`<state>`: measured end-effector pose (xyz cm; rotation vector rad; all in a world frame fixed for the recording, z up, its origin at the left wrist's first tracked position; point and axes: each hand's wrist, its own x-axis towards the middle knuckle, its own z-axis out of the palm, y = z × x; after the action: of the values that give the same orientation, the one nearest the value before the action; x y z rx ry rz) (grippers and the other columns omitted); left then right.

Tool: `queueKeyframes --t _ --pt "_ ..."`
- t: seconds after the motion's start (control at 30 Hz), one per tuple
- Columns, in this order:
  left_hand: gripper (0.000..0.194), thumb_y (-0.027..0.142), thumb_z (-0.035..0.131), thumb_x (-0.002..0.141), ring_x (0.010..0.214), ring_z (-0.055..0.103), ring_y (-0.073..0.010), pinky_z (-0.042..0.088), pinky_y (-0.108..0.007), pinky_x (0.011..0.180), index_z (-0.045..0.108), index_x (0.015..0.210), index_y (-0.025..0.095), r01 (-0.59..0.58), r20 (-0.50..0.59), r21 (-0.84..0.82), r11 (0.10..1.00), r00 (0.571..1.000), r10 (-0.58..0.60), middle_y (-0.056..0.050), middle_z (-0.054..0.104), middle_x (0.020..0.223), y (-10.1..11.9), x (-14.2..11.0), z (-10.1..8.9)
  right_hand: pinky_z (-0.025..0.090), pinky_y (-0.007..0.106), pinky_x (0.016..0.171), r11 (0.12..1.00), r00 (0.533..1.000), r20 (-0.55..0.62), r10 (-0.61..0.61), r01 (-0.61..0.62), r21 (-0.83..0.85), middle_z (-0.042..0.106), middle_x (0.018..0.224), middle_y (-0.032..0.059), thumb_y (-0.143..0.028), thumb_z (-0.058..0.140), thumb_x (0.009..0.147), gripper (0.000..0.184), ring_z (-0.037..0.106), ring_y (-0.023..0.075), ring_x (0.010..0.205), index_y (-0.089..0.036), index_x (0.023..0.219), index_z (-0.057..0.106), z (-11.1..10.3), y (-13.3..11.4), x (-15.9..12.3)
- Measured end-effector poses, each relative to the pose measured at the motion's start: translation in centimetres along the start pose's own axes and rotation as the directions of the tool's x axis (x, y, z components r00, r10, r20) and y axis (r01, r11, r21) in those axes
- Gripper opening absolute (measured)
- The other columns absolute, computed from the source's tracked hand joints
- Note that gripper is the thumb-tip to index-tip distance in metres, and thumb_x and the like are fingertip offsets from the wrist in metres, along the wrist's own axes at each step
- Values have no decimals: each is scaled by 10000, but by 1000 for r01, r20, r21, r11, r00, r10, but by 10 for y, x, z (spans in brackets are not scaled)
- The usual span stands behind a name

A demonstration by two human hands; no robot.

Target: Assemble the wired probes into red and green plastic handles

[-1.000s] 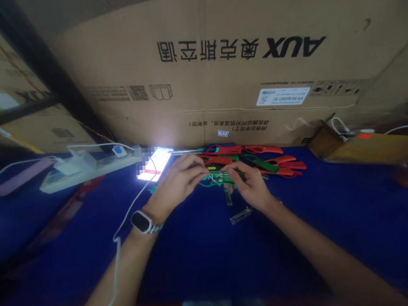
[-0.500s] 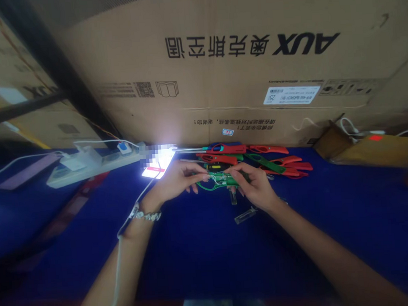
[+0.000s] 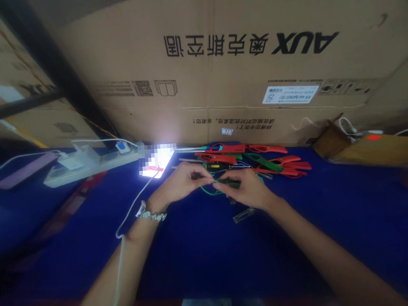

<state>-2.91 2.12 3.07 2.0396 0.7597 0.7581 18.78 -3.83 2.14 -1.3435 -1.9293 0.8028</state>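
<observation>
Your left hand (image 3: 183, 180) and right hand (image 3: 251, 187) pinch a green part (image 3: 231, 183), apparently unfinished; clear piece (image 3: 243, 216) loose, nearside of grip.

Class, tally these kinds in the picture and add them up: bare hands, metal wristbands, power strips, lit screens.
Bare hands: 2 (left hand, right hand)
Metal wristband: 1
Power strip: 1
Lit screen: 1
Total: 5

Matt brown cardboard box (image 3: 215, 12), clear plastic piece (image 3: 244, 215)
</observation>
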Motion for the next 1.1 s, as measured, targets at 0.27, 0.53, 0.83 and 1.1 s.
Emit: queueKeyframes --t 0.27,0.53,0.83,1.1 --pt "179 350 713 844 490 518 -88 395 -212 461 798 900 203 86 85 37 996 992 -89 0 716 646 -2 3 -7 457 193 428 967 988 133 73 -103 232 693 610 6 -450 615 919 322 561 87 396 -170 870 767 1 2 4" --pt "250 399 658 895 505 542 -86 408 -200 481 783 897 183 90 127 79 993 987 -100 -7 714 689 -7 0 -15 467 202 449 974 989 106 101 -120 191 694 595 -1 -418 612 914 295 574 96 393 -178 838 767 3 2 3" --pt "204 353 653 908 778 700 -161 532 -275 703 793 954 213 -20 39 143 989 999 14 -43 798 907 -13 5 -11 450 209 420 959 992 60 113 -124 255 699 583 10 -475 633 878 347 538 95 375 -172 747 739 4 5 4" --pt "286 423 703 886 974 669 -225 507 -392 890 722 1064 200 -88 -210 499 862 953 218 -70 754 1052 3 32 -12 359 211 350 874 966 -69 251 -195 445 692 565 28 -583 709 772 435 490 92 359 -148 783 733 -3 18 8"
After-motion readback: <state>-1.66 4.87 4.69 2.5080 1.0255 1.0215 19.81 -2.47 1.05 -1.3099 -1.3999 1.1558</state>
